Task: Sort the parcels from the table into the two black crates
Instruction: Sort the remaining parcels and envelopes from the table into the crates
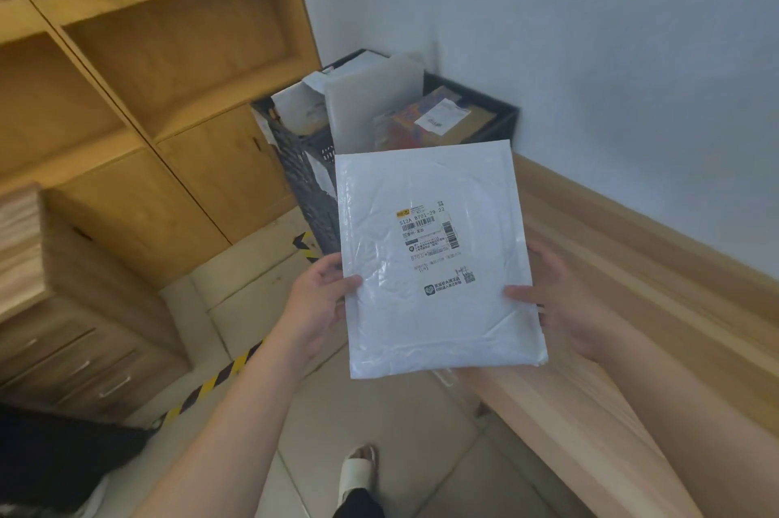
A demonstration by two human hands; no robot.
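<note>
White poly mailer [438,260]: light, slick, probably floppy; left hand [316,302] and right hand [560,307] pinch opposite side edges.

Corner of a room with pale walls and wooden furniture

A wooden shelving unit [168,54] with cupboard doors fills the left; a drawer cabinet [76,349] stands nearer. Yellow-black hazard tape [219,378] crosses the tiled floor [379,412]. The blue-white wall [590,54] meets a wooden bench [632,307].

The tiled floor [379,412] carries the black crate [303,163] holding parcels [375,113].
</note>
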